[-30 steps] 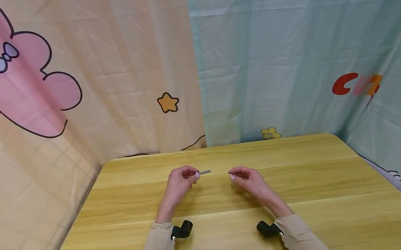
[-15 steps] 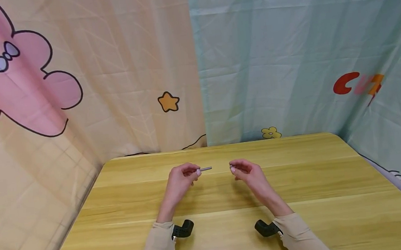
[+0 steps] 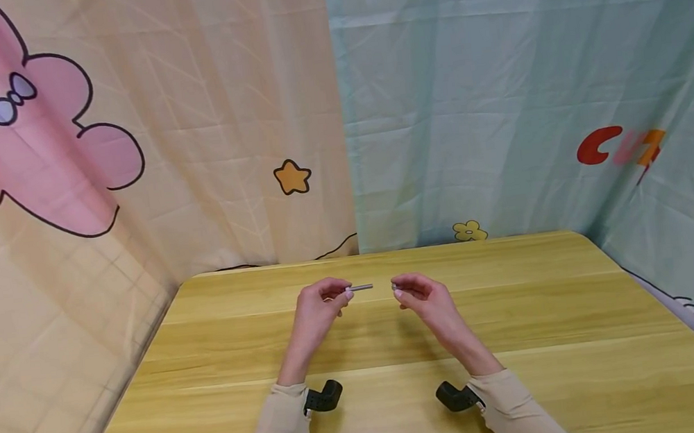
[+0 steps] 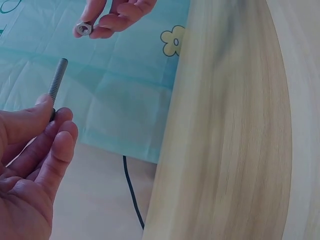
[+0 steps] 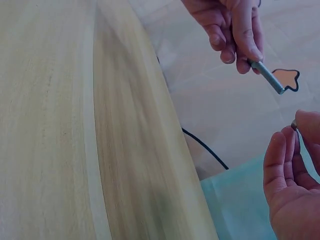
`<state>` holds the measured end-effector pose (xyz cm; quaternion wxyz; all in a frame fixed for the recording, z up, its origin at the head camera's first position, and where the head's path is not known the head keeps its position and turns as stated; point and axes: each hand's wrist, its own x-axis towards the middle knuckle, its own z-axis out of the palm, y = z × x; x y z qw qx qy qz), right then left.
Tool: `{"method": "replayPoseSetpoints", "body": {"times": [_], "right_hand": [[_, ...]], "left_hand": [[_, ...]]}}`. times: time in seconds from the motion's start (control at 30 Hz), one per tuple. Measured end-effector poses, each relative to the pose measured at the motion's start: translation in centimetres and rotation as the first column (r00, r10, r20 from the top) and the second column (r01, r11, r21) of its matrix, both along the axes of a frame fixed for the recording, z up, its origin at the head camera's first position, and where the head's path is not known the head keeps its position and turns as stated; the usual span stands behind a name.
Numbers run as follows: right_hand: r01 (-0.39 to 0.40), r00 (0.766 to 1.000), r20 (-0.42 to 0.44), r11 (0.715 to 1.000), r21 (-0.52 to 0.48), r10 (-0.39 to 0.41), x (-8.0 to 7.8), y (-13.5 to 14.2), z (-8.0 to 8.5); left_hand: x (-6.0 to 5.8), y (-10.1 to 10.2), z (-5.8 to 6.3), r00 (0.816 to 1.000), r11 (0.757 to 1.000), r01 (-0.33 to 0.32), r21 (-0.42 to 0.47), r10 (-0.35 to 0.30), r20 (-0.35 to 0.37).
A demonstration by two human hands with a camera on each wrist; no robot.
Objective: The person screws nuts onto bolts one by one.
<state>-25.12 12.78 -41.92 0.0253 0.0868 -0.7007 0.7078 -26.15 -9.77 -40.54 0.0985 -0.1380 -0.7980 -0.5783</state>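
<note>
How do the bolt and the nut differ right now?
The bolt is long and slim; the nut is short, with a hole in its middle. The bolt shows ridged thread along its outside; the nut's outside shows no such thread. The left hand pinches the bolt; the right hand pinches the nut. Both look grey and metallic, and they are apart.

This looks like a makeshift booth, a wooden table [image 3: 385, 415] enclosed by cartoon-printed fabric hangings [image 3: 219, 124] on three sides.
</note>
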Motion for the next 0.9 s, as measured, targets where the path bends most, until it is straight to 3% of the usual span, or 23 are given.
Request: {"method": "replayPoseSetpoints", "body": {"times": [0.43, 0.9], "right_hand": [[-0.032, 0.999, -0.027, 0.999, -0.019, 0.032, -0.1, -0.8, 0.3], [-0.055, 0.997, -0.052, 0.998, -0.041, 0.053, 0.0, -1.0, 0.7]], "left_hand": [[0.2, 0.6, 0.4, 1.0, 1.0, 0.001, 0.024, -0.001, 0.001], [0.7, 1.3, 0.8, 0.998, 0.998, 0.058, 0.026, -0.058, -0.011]]}}
